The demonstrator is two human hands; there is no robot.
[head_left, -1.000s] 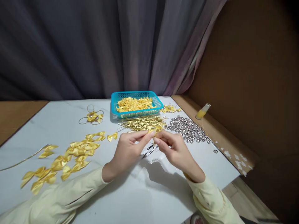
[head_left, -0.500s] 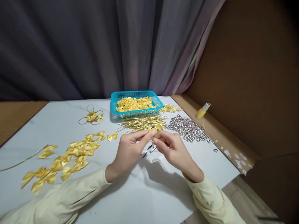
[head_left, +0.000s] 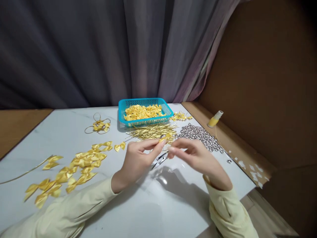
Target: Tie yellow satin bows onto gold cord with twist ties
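Closely pinched — yellow bow (head_left: 168,137), left grip (head_left: 138,159)

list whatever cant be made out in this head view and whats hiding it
All in the head view:
Yellow ribbon piece: its lower part, covered by the left hand.
Right hand: whether it pinches anything, too small and blurred to tell.
Metal tool: its full outline, partly covered by the hands.
Gold cord: one end, cut off by the left edge.
Silver beads: their number, heaped and too small.
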